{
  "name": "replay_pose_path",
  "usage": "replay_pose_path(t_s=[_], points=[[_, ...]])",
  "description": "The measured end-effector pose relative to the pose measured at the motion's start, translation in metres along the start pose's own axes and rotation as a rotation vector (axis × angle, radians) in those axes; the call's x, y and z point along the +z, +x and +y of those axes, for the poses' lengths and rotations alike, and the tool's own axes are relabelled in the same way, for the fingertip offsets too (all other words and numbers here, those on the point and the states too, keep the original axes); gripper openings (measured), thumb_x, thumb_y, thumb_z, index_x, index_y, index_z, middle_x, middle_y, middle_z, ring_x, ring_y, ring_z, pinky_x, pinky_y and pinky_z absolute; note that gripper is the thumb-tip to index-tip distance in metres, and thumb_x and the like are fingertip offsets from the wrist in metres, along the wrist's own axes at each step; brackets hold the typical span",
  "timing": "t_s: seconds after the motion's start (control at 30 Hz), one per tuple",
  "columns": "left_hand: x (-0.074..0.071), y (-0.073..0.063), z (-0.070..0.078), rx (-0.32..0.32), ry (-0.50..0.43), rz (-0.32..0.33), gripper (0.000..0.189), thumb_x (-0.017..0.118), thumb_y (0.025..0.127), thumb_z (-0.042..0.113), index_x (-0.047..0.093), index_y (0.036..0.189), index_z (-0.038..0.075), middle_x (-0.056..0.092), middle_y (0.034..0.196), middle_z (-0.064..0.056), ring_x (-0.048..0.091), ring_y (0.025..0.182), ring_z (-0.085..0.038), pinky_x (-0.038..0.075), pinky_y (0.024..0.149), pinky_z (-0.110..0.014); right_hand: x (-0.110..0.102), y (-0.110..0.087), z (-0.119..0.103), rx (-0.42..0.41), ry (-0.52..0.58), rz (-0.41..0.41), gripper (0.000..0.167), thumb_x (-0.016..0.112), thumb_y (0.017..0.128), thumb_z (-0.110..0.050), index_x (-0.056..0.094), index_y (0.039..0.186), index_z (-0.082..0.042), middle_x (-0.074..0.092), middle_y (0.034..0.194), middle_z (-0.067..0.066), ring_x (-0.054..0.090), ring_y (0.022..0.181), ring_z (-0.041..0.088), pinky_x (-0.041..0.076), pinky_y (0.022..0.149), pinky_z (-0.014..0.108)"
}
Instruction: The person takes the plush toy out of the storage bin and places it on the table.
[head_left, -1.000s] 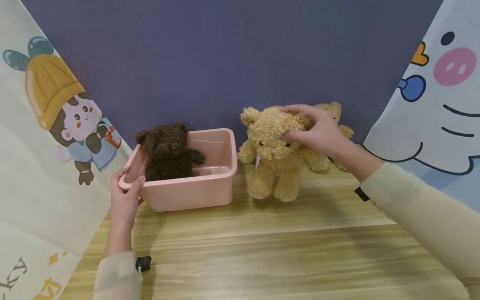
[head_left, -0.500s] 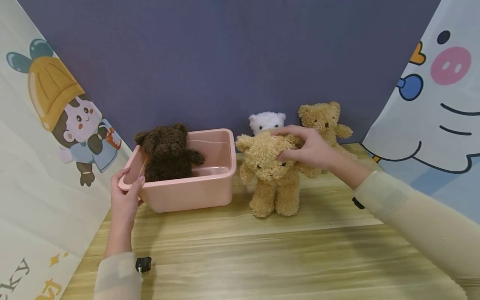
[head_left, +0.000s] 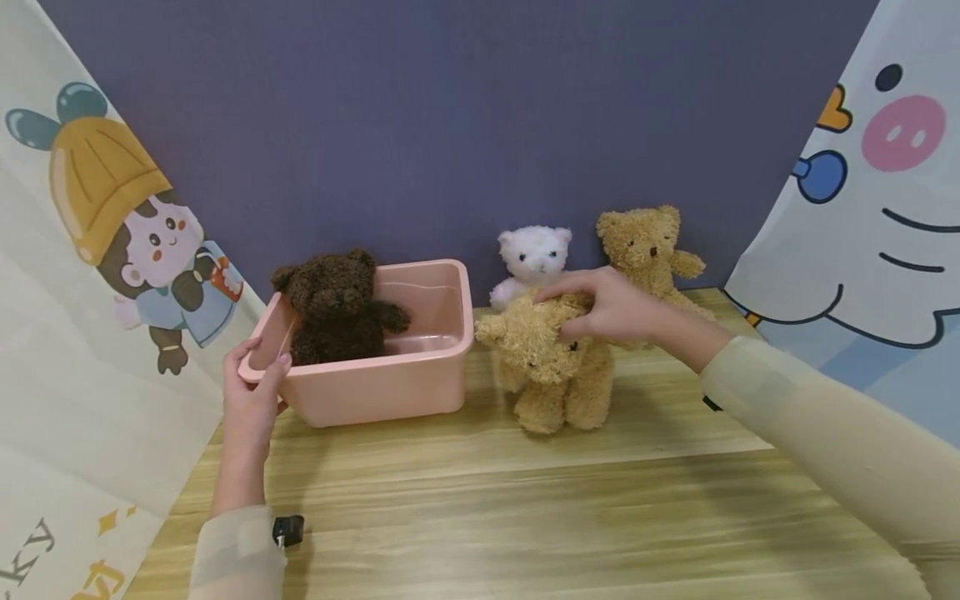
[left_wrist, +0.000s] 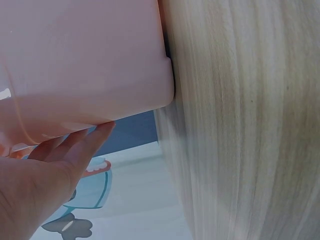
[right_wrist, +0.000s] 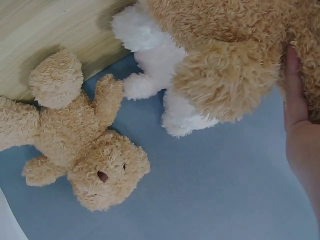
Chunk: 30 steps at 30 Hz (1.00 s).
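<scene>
My right hand (head_left: 611, 312) grips a fluffy tan teddy bear (head_left: 543, 350) by the head, which tips forward and down over its legs. Its feet are at the wooden tabletop; whether they touch it is hard to tell. Behind it, a white teddy bear (head_left: 534, 250) is partly covered. A second tan teddy bear (head_left: 637, 242) sits against the back panel, seen whole in the right wrist view. At the left corner of a pink plastic bin (head_left: 375, 387), my left hand (head_left: 251, 408) holds the rim, fingers touching its outer wall in the left wrist view. A dark brown teddy bear (head_left: 333, 308) sits inside the bin.
A blue-grey panel (head_left: 450, 125) rises behind the wooden tabletop (head_left: 487, 517). Printed white sheets stand on both sides, with a cartoon child (head_left: 161, 233) on the left one and a cartoon pig-nosed figure (head_left: 903, 133) on the right one.
My right hand has lowered the held tan bear towards me, and its head has tipped forward. The white bear and the second tan bear have come into view behind. My left hand has stayed put.
</scene>
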<state>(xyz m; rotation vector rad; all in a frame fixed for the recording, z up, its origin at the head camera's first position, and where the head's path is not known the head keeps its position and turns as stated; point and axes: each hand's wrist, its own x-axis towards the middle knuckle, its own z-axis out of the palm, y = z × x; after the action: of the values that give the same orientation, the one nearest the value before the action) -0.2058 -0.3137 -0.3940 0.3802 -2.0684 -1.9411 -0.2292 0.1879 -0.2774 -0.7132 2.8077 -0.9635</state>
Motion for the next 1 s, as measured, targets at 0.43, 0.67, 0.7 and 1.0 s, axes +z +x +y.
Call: replay_pose_path(t_s=[0.43,0.67,0.7,1.0], points=[[-0.001,0.005,-0.002,-0.001,-0.002,-0.020,0.064,0.066,0.104,0.036,0.032,0.159,0.039,0.028,0.170,-0.009,0.046,0.139,-0.021,0.055,0.071,-0.016,0.016,0.020,0.005,-0.076,-0.094,-0.050,0.057,0.079,0.079,-0.018,0.074,0.133,-0.034,0.047,0.167,0.007,0.043,0.154,0.036,0.037,0.119,0.073],[0.000,0.005,-0.004,-0.006,-0.001,-0.021,0.064,0.067,0.104,0.036,0.033,0.158,0.039,0.028,0.170,-0.010,0.046,0.138,-0.020,0.055,0.071,-0.015,0.018,0.019,0.038,0.125,0.215,-0.054,0.063,0.075,0.089,-0.015,0.061,0.149,-0.031,0.035,0.172,0.009,0.049,0.065,0.014,0.058,0.065,0.045],[0.000,0.005,-0.004,-0.006,0.001,-0.020,0.064,0.067,0.104,0.036,0.033,0.158,0.039,0.028,0.170,-0.010,0.047,0.137,-0.020,0.055,0.071,-0.015,0.017,0.017,0.044,0.136,0.240,-0.045,0.063,0.075,0.091,-0.015,0.060,0.150,-0.029,0.032,0.173,0.011,0.049,0.064,0.011,0.057,0.065,0.042],[-0.001,0.005,-0.004,0.003,-0.008,-0.016,0.063,0.066,0.104,0.035,0.034,0.158,0.039,0.027,0.171,-0.011,0.046,0.139,-0.022,0.055,0.072,-0.015,0.019,-0.001,0.088,0.191,0.426,0.063,0.065,0.068,0.101,-0.018,0.045,0.161,-0.023,0.039,0.165,0.016,0.071,0.098,0.019,0.063,0.082,0.040]])
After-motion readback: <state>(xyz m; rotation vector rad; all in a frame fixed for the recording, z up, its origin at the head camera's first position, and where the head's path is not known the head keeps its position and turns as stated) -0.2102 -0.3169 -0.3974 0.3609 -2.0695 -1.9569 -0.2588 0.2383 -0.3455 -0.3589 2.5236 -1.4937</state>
